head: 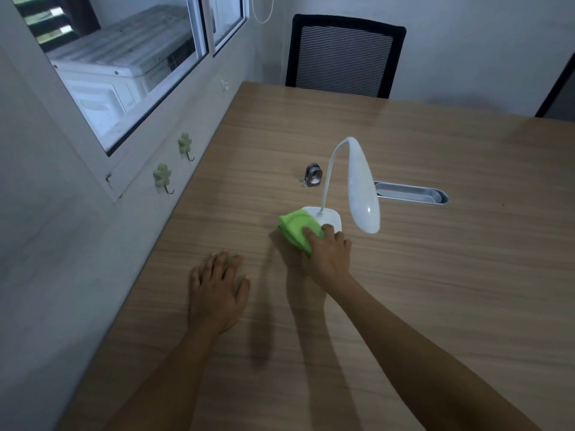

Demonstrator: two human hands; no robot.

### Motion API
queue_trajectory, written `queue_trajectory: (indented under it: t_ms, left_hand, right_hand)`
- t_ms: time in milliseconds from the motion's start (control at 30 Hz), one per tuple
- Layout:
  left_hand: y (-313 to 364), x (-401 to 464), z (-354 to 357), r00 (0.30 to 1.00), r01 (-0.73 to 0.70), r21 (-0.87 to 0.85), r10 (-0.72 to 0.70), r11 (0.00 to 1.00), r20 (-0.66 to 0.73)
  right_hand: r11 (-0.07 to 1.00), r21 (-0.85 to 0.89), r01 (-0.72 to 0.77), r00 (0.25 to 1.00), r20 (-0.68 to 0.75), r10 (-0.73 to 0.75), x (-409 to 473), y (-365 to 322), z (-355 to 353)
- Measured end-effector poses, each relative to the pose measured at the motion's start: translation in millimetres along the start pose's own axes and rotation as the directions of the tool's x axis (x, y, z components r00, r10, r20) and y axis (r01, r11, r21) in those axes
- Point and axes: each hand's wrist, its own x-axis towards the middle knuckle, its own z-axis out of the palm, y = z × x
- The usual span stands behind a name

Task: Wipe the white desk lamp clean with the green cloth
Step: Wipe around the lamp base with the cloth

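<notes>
The white desk lamp stands upright on the wooden desk, its neck curving up from a square base and its head drooping to the right. A folded green cloth lies over the left part of the lamp's base. My right hand holds the cloth from the near side, fingers pressed on it against the base. Flat on the desk to the left rests my left hand, palm down, fingers spread, holding nothing.
A small metal ring-shaped object sits behind the lamp. A metal cable tray is set into the desk at the right. A black mesh chair stands at the far edge. The wall with green hooks and a window runs along the left.
</notes>
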Motion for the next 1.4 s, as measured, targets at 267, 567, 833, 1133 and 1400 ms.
queue_trajectory:
  t_ms: [267,567,833,1133,1400]
  left_hand:
    - [1.4,-0.4,-2.3,1.000,-0.001,-0.001,0.001,1.000,-0.003]
    - [0.2,0.0,-0.2,1.000,0.001,0.006,-0.001,1.000,-0.001]
    - [0.5,-0.7,-0.4,1.000,0.008,0.010,-0.008,1.000,0.005]
    - [0.0,0.5,0.0,1.000,0.000,0.023,0.000,1.000,0.008]
    - [0.7,-1.2,-2.5,1.000,-0.010,0.028,0.010,1.000,0.013]
  right_hand:
    - [0.992,0.103,-0.078,0.984,-0.149,0.093,10.2,-21.2,3.2]
    - [0.997,0.061,0.050,0.994,-0.100,-0.044,7.0,-38.4,17.8]
    - [0.995,0.097,-0.030,1.000,-0.003,0.030,0.8,-26.0,8.1]
    - [0.886,0.393,-0.247,0.855,-0.342,0.390,-38.8,18.4,12.0]
    - [0.865,0.280,-0.417,0.891,-0.062,0.449,-29.7,35.8,18.0]
